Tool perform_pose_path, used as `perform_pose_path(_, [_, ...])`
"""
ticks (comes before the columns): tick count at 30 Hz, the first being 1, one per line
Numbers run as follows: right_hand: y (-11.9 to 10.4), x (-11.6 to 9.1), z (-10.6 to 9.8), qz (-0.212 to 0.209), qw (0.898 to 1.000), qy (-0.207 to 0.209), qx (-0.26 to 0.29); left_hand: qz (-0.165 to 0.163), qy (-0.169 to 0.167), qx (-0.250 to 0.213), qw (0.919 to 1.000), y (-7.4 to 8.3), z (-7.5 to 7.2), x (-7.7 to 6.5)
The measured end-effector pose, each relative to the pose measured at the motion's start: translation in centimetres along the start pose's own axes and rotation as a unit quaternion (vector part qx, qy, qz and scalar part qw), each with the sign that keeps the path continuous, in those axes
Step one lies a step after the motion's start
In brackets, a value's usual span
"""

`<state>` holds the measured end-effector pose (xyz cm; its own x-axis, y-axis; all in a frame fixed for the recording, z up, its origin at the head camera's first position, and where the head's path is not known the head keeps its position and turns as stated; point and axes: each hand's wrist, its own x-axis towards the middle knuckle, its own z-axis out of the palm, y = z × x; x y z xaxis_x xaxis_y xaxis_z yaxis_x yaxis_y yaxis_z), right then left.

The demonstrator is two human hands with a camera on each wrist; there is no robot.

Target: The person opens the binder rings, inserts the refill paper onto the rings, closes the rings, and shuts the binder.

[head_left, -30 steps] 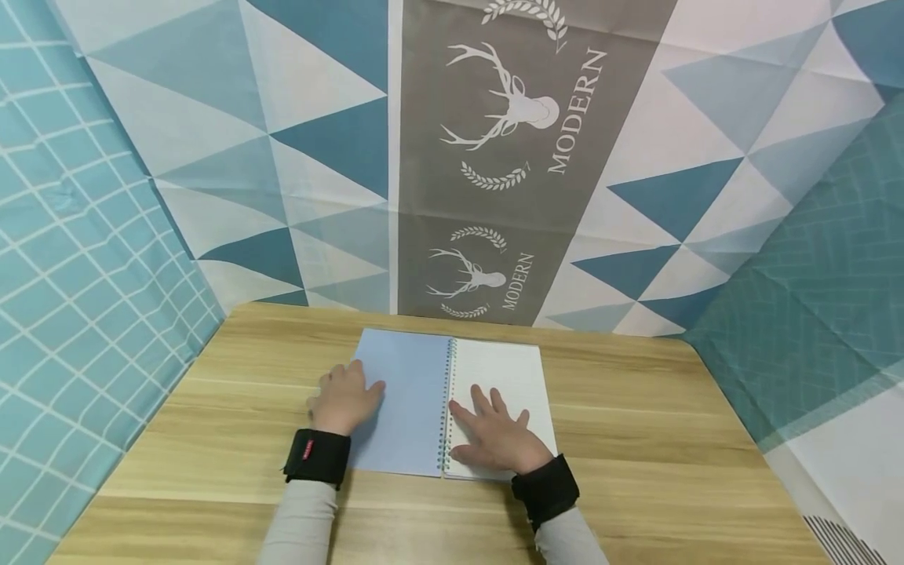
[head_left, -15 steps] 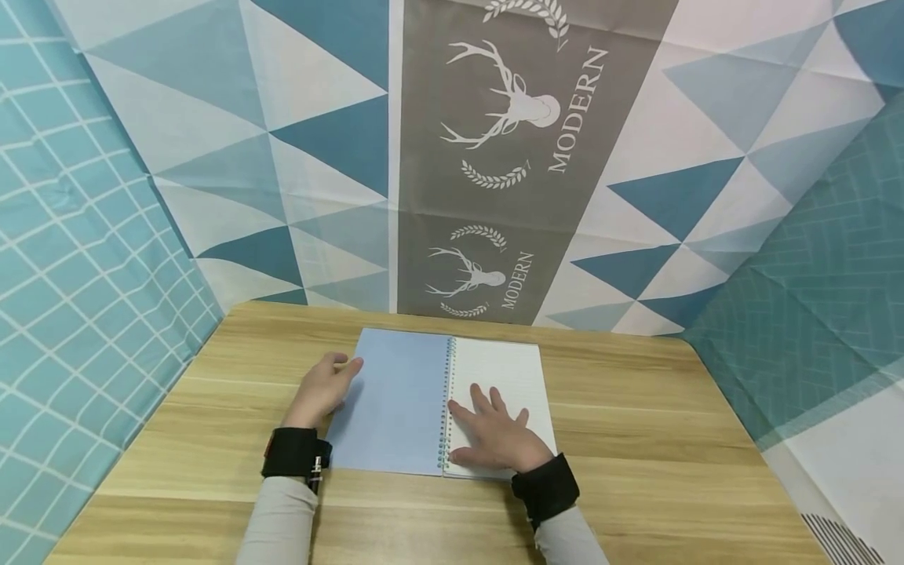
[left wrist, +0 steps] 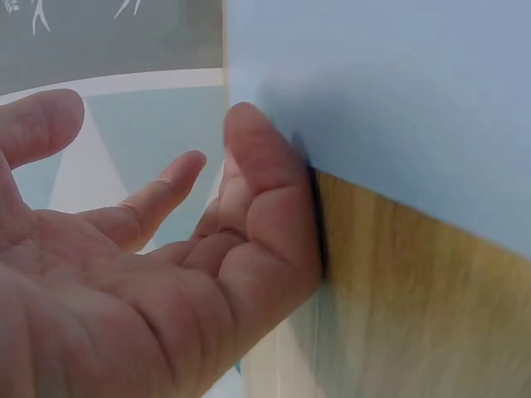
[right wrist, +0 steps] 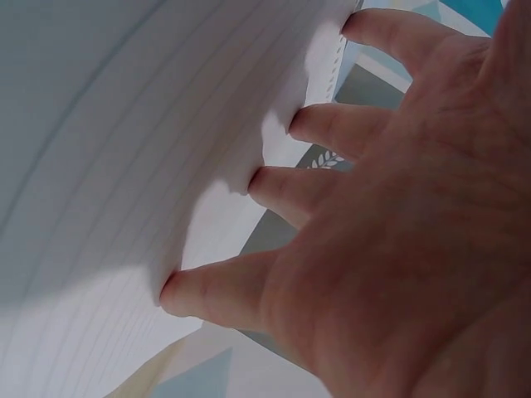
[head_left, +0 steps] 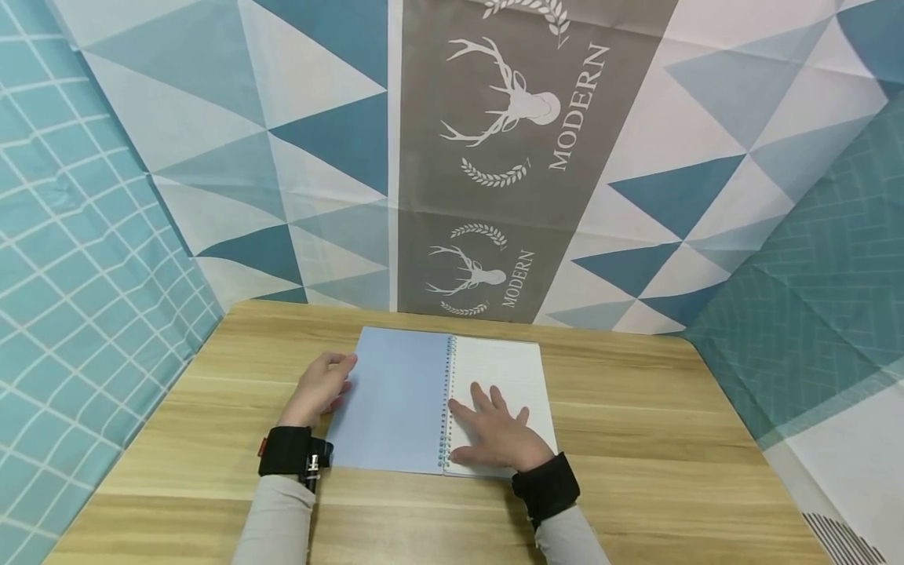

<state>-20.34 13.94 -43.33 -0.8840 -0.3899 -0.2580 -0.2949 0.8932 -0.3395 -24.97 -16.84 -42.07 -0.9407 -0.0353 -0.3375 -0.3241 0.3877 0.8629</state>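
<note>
A spiral notebook [head_left: 399,400] lies opened flat on the table, a plain blue sheet on the left and a white lined page [head_left: 501,361] on the right. My left hand [head_left: 318,390] is at the left edge of the blue sheet, palm turned toward it. In the left wrist view the little finger [left wrist: 270,182] is at the edge of the blue sheet, while the thumb [left wrist: 46,124] stands apart. My right hand [head_left: 500,435] is spread over the lined page, and its fingertips [right wrist: 172,292] press on the paper.
The wooden table [head_left: 657,447] extends around the notebook on all sides. A patterned cloth [head_left: 325,157] with deer prints hangs behind its far edge. A blue grid cloth [head_left: 85,259] hangs at the left and a teal one [head_left: 812,290] at the right.
My left hand has moved left off the blue sheet to its edge and turned its palm inward. The right hand and the notebook have stayed in place.
</note>
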Motion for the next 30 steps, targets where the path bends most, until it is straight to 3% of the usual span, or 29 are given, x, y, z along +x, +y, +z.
perform_pose_path(6, [0.2,-0.1,-0.1,-0.001,1.000,0.001,0.002,0.007,-0.012,-0.003,0.9999,0.1,0.5,0.5])
perform_pose_path(8, [0.3,-0.1,-0.2,-0.003,1.000,0.002,0.001,0.033,-0.015,0.045,0.9983,0.2,1.0,0.5])
perform_pose_path(10, [0.3,-0.1,-0.2,-0.005,1.000,0.003,0.000,0.073,-0.011,0.135,0.9881,0.5,2.0,0.3])
perform_pose_path(11, [0.4,-0.1,-0.2,-0.006,1.000,0.004,0.001,0.095,-0.008,0.188,0.9776,0.8,2.6,0.0])
perform_pose_path(12, [0.3,-0.1,-0.2,-0.008,1.000,0.004,0.002,0.119,-0.006,0.246,0.9620,1.0,3.4,-0.4])
perform_pose_path(14, [0.3,0.0,-0.1,-0.012,1.000,0.002,0.006,0.164,-0.016,0.344,0.9246,1.3,5.1,-1.5])
perform_pose_path(16, [0.2,0.0,-0.1,-0.014,1.000,0.000,0.006,0.204,-0.052,0.401,0.8918,1.6,7.0,-2.8])
perform_pose_path(19, [0.2,0.1,-0.1,-0.015,1.000,0.000,0.002,0.258,-0.102,0.450,0.8486,1.3,9.2,-4.9])
perform_pose_path(21, [0.1,0.1,-0.1,-0.016,1.000,0.004,-0.002,0.284,-0.108,0.467,0.8307,1.0,10.2,-5.9])
perform_pose_path(26, [0.1,0.3,-0.1,-0.016,1.000,0.007,-0.002,0.353,-0.044,0.505,0.7864,-0.7,10.9,-6.6])
perform_pose_path(30, [0.3,0.3,0.1,-0.013,1.000,0.007,-0.002,0.424,-0.001,0.521,0.7411,-2.5,10.5,-6.4])
